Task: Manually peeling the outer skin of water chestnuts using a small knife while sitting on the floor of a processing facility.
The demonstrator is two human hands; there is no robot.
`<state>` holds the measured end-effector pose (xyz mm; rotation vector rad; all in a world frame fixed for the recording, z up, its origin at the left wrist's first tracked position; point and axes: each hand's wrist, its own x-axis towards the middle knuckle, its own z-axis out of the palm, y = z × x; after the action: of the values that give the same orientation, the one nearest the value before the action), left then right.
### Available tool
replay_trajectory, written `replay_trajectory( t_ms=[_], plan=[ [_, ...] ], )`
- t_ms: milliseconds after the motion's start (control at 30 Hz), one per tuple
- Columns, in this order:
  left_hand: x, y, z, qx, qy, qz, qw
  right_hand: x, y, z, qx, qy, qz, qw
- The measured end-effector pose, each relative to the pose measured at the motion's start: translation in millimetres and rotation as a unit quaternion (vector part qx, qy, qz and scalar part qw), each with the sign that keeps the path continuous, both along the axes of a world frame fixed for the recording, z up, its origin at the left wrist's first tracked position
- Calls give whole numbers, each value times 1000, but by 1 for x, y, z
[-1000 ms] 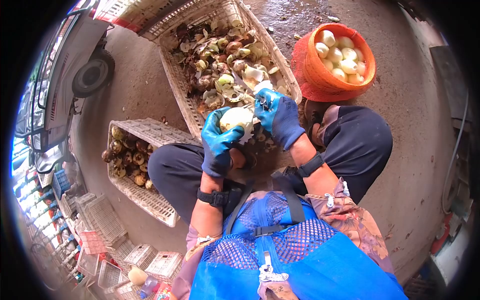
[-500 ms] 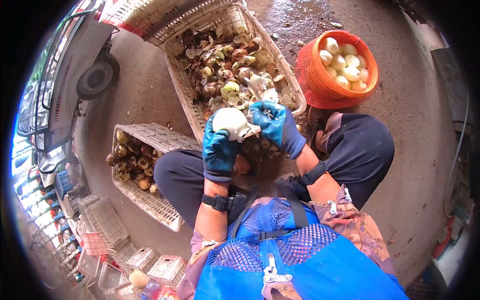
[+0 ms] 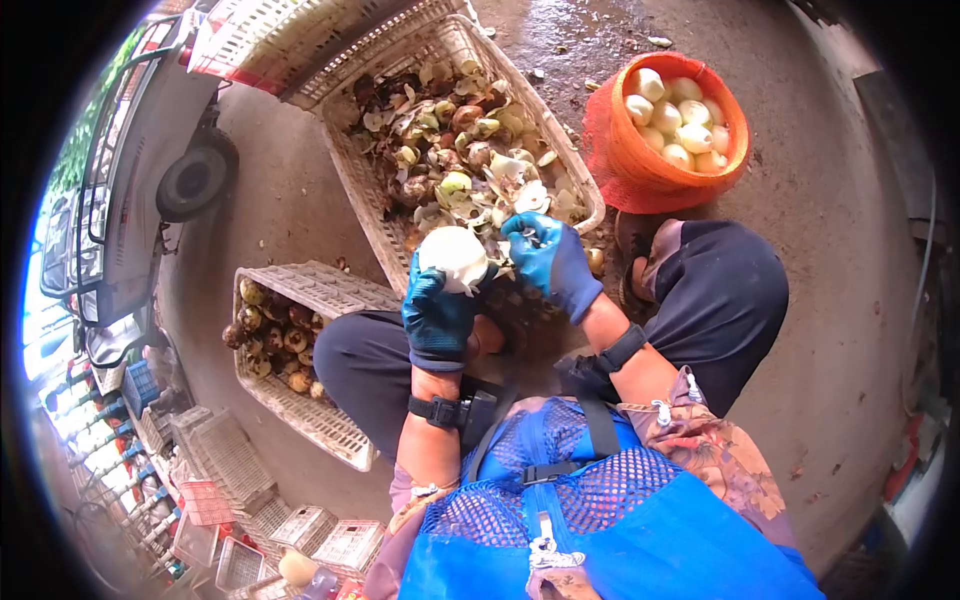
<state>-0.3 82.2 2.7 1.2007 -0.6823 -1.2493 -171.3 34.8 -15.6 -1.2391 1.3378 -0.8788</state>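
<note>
In my gloved left hand (image 3: pixel 438 318) sits a peeled white onion (image 3: pixel 453 256), gripped from below and the side. My right hand (image 3: pixel 553 262), in a matching blue glove, is closed just right of the onion and apart from it. Whatever lies between its curled fingers is hidden or too small to make out. Beyond both hands stands a plastic crate (image 3: pixel 365 215) of onion skins and scraps (image 3: pixel 455 150). To the right, an orange mesh bag (image 3: pixel 620 155), its mouth held wide, contains several peeled onions (image 3: pixel 693 137).
A tilted crate (image 3: pixel 300 425) of unpeeled onions (image 3: pixel 290 340) lies by my left knee. A vehicle with a black wheel (image 3: pixel 197 173) stands at the upper left. Stacked crates (image 3: pixel 225 455) fill the lower left. The concrete floor is wet at the top.
My right hand has come away from the onion, and the loose skin flap between them no longer shows. The onion has turned slightly in my left hand. The view has shifted a little.
</note>
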Motion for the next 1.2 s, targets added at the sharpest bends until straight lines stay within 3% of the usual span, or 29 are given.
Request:
replay_trajectory(
  t_ms=[33,100,133,167,233,267,333,400,500,600,700,800,900,967,1100,1200],
  plan=[
    [16,4,-24,-44,-233,-28,971,3,0,-7,72,-148,-24,986],
    [27,5,-43,-82,-417,-38,904,2,-1,22,116,-272,21,955],
    [25,4,-47,-79,-381,-22,921,2,1,33,138,-331,43,932],
    [23,5,-50,-59,-326,-11,944,6,3,36,116,-279,71,951],
    [21,9,-57,-7,-192,11,981,17,12,37,132,-325,88,932],
    [24,10,-58,-3,-181,-36,983,18,14,39,121,-363,90,920],
    [32,12,-61,5,-160,-131,978,15,11,35,102,-293,108,944],
    [-3,-9,27,24,-53,-93,994,10,8,30,59,-241,118,961],
    [-5,-8,46,-11,-43,-101,994,7,7,29,-45,-196,113,973],
    [-3,-7,45,-9,-66,-108,992,0,7,36,-22,-248,147,957],
    [-1,-4,42,9,-94,-104,990,-1,6,35,17,-203,131,970],
    [-9,-1,42,-22,-121,-82,989,3,8,26,-57,-169,105,978],
    [-12,0,40,-22,-113,-70,991,-3,7,30,-13,-160,143,977],
    [-10,1,36,-14,-111,-70,991,5,10,25,-39,-171,95,980],
    [-11,5,38,12,40,-88,995,6,5,10,-17,-151,46,987],
    [-9,5,18,-19,147,-72,986,3,5,17,105,-259,-31,960]
  ],
)
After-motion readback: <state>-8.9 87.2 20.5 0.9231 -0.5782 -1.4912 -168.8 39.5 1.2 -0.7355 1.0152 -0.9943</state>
